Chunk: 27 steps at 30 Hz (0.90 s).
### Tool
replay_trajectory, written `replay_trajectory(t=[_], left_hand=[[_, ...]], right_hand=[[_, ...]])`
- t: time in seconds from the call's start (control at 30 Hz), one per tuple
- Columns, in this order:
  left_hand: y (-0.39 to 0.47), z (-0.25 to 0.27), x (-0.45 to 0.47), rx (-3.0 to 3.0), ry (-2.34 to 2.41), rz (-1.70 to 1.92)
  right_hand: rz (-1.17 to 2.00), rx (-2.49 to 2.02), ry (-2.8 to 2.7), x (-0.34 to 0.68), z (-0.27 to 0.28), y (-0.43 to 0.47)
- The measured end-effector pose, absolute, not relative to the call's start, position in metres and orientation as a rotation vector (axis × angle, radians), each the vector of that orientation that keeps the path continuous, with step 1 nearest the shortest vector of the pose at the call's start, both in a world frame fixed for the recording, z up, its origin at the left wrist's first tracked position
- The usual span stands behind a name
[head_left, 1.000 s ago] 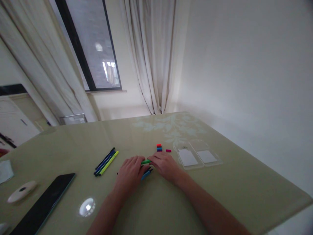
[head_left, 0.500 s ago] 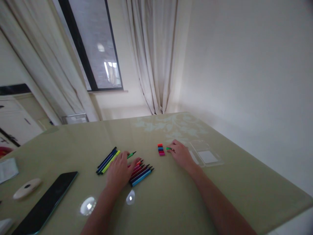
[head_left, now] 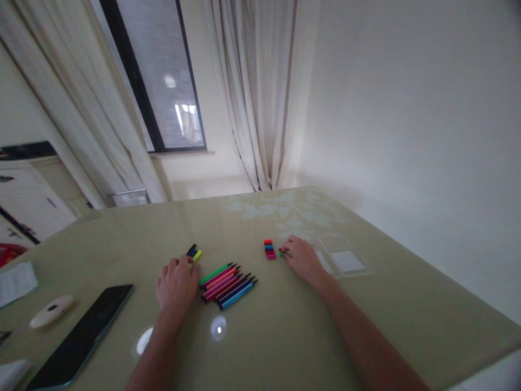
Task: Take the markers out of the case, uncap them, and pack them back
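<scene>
My left hand [head_left: 178,282] is curled over a few capped markers, its fingers and thumb closed about a yellow marker [head_left: 196,257]. Dark blue markers [head_left: 191,250] poke out beyond the fingers, their lower parts hidden. To the right of this hand lies a slanted row of uncapped markers, with a green marker [head_left: 215,273] at the far end, several pink and red ones, and a blue marker [head_left: 238,295] nearest me. My right hand [head_left: 300,256] pinches a small green cap [head_left: 281,254], with a bit of pink beside it. Left of those fingertips sits a short stack of coloured caps [head_left: 269,249].
A clear plastic case [head_left: 345,260] with a white insert lies beyond my right hand. On the left are a black phone-like slab [head_left: 83,336], a white oval object [head_left: 51,311] and a folded pale cloth or paper [head_left: 17,283]. A wall borders the table's right side.
My left hand has moved left from the uncapped row to the yellow marker, leaving the green marker in the row. My right hand stays beside the caps, shifted slightly.
</scene>
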<state>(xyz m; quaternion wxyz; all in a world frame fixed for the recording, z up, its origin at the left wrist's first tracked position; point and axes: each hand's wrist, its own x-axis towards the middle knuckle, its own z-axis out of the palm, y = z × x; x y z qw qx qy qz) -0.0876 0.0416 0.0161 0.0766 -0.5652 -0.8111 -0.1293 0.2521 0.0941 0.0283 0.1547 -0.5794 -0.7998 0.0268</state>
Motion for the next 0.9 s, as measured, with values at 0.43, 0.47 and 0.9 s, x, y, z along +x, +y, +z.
replay_trajectory(t=[0.43,0.47,0.9], left_hand=[[0.044,0.014,-0.09,-1.746,-2.442,-0.345],[0.045,0.015,-0.089,-1.752,-2.42,-0.361],[0.029,0.02,-0.009,-2.529,-1.659,-0.572]], right_hand=[[0.021,-1.6,-2.211,0.245,0.031,0.09],[0.024,-1.574,-2.204,0.242,0.032,0.089],[-0.074,-0.986,-2.513,0.187,0.027,0.052]])
